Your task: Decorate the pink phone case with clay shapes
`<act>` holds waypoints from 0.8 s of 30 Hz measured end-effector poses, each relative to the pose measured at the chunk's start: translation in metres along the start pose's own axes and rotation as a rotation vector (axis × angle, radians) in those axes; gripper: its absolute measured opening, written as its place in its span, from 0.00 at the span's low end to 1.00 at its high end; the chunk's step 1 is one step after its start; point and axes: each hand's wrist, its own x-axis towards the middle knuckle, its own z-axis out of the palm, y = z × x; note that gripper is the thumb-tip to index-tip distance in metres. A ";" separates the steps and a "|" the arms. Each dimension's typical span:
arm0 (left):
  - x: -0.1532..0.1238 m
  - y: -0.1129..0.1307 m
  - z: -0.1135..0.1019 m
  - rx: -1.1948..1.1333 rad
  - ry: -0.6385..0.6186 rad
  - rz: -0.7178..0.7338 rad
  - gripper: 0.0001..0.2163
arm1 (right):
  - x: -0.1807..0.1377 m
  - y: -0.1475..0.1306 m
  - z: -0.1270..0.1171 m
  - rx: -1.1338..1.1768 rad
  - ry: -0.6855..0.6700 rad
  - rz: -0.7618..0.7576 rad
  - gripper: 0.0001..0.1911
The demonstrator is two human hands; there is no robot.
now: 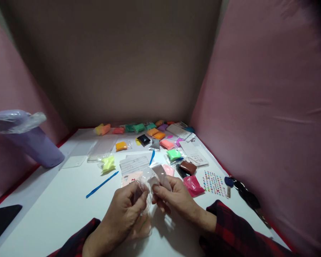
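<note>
Fingers closed, my left hand (124,207) pinches a crumpled clear plastic bag (147,174). My right hand (180,200) has its thumb and fingers closed on a pale grey packet (162,175) right beside the bag. Whether the packet and bag are one piece I cannot tell. Both hands are above the table, close together. Under and behind them lies a pale pink phone case (133,177), partly covered by my hands. A handwritten lined paper (135,165) lies just beyond it. A hot pink clay packet (194,185) is to the right of my right hand.
A blue modelling tool (102,184) lies left of my hands. Several colourful clay packets (159,135) spread toward the back. A sheet of gem stickers (215,184) is at right. On the left stands a purple container (40,146) with plastic over its top. Pink cloth (267,107) borders the table.
</note>
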 end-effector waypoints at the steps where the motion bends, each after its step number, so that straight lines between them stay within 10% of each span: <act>1: 0.000 -0.001 0.000 0.019 0.002 -0.009 0.12 | 0.000 0.000 0.000 -0.005 0.005 -0.002 0.18; 24: 0.000 -0.001 0.001 0.166 0.085 0.052 0.14 | -0.004 -0.008 0.004 -0.101 0.022 -0.038 0.16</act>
